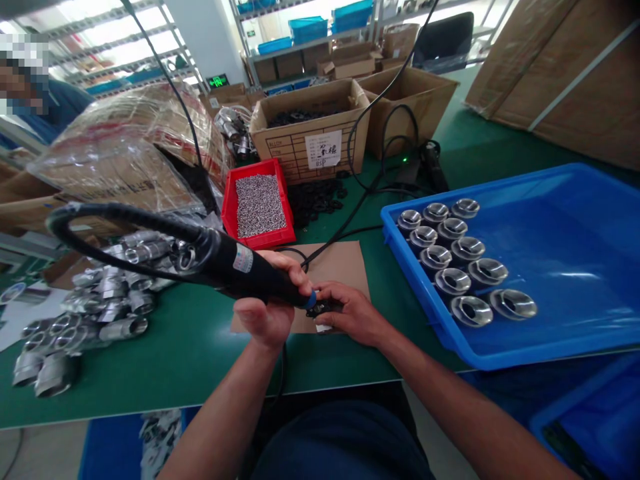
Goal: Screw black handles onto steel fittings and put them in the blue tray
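left hand (267, 313) grasping black power tool (250, 270) with unreadable white label, right hand (350, 312) pinching its tip

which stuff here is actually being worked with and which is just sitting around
In hand: black power tool gripped by left hand; small dark part held by right hand at the tool's tip, over the cardboard sheet.

Lying about: red bin, blue tray of metal fittings, loose fittings pile, cardboard boxes.

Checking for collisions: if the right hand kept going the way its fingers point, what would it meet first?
The right hand points left at the black tool tip, so probably that tip, then the left hand.
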`<state>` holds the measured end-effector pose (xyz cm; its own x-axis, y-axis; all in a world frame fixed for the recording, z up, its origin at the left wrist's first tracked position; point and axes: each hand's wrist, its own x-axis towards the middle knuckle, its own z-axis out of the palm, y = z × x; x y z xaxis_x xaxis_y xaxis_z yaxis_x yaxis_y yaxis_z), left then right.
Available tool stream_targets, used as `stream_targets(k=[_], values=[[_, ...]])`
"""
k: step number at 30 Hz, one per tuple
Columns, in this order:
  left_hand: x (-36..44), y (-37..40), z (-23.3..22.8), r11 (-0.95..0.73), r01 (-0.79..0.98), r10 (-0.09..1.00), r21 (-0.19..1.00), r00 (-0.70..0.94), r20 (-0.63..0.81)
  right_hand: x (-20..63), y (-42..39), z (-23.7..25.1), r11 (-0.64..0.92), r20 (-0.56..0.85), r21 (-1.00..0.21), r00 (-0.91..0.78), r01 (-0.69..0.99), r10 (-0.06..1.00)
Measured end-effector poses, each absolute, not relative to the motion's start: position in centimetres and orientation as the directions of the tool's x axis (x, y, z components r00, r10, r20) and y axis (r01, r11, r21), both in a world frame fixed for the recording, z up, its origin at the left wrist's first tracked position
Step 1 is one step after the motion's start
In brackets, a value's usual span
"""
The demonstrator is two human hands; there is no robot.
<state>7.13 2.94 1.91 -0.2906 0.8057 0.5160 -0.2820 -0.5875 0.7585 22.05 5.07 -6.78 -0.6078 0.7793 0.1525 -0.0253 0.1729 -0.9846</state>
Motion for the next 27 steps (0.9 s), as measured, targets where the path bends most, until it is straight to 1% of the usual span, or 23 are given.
stream_targets(k=[7, 12, 16, 22, 27], values=[[7.6, 2.9, 1.7, -0.571, -0.261, 0.814, 0.778, -0.302, 0.497, 22.0, 5.2, -6.8, 0.157, 0.138, -0.987, -0.613, -0.023, 0.778], [7.7, 2.9, 1.3, -0.576, -0.28, 0.81, 0.768, -0.323, 0.489, 22.0, 5.3, -6.8, 0.13, 0.125, -0.991, -0.63, -0.039, 0.766], [7.6, 2.9, 1.8, -0.552, -0.303, 0.828, 0.777, -0.311, 0.466, 22.0, 5.3, -6.8, 0.159, 0.143, -0.987, -0.618, -0.029, 0.773], [7.7, 2.6, 2.8, -0.618, -0.299, 0.782, 0.727, -0.334, 0.527, 22.0, 5.2, -6.7, 0.187, 0.16, -0.982, -0.614, -0.02, 0.773], [8.3, 2.3, 2.6, -0.567, -0.335, 0.82, 0.752, -0.321, 0.474, 22.0, 5.1, -6.6, 0.163, 0.139, -0.987, -0.606, -0.016, 0.784]])
